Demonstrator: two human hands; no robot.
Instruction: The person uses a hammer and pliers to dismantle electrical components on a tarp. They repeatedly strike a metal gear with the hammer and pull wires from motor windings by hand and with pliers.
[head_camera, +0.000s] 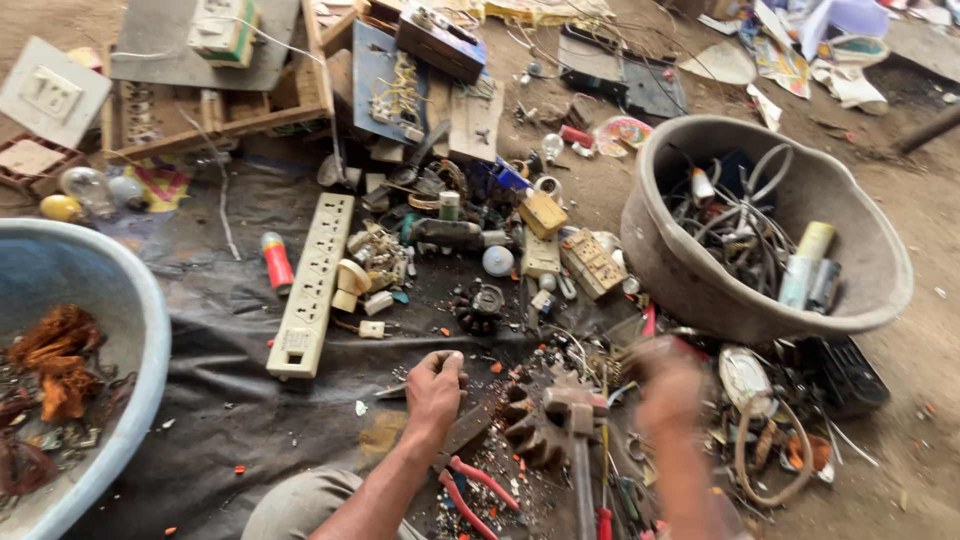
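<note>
Rotor (530, 430): rusty toothed motor core, lying on the dark sheet (230, 400) just ahead of the person, between the two hands.
Left hand (435, 385): closing in a fist on a small flat metal piece, pressing it down beside the rotor; grip narrow.
Right hand (668, 385): blurring with motion right of the rotor; cannot tell whether fingers are gripping anything.
Hammer (578, 420): head resting against the rotor, handle running toward the person.
Pliers (475, 490): red-handled, lying near the left forearm, untouched.
Progress: rotor looking bare of wire but otherwise whole, so stripping seems partly done; much scrap around it remaining unsorted.
Blue tub (130, 310): sitting at left, holding clumps of copper wire (55, 360); recovered metal appearing to be collecting here.
Power strip (312, 285): white, lying lengthwise mid-sheet, intact.
Red tube (277, 262): lying just left of the strip.
Grey basin (690, 280): tilting at right, holding cables and cylinders.
Far: switch plates and boards lying in a wooden frame (200, 125), bulbs (85, 190) sitting near it.
</note>
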